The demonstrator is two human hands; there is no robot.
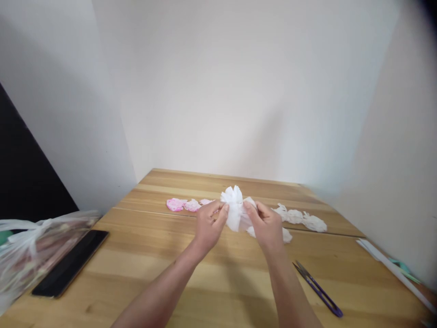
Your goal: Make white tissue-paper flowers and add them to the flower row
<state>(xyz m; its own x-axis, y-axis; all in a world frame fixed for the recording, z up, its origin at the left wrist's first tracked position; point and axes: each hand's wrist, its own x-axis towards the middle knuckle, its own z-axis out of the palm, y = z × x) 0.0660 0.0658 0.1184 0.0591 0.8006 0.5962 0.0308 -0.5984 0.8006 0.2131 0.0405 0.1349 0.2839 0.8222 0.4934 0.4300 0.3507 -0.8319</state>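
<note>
A white, ruffled tissue-paper flower (234, 215) is held up above the table between my two hands. My left hand (209, 223) pinches its left edge between thumb and fingers. On the other side, my right hand (266, 223) grips the thin, spread-out part of the same flower. Behind my left hand lie pink-and-white crumpled tissue pieces (176, 204). Several white crumpled tissue pieces (295, 216) rest in a row to the right. Another white piece (287, 235) shows partly behind my right hand.
Purple-handled thread snips (319, 290) lie at the right front of the wooden table (143, 269). At left are a black phone (71, 263) and a tied clear plastic bag (34, 255). White strips (392, 269) line the right edge, by the wall.
</note>
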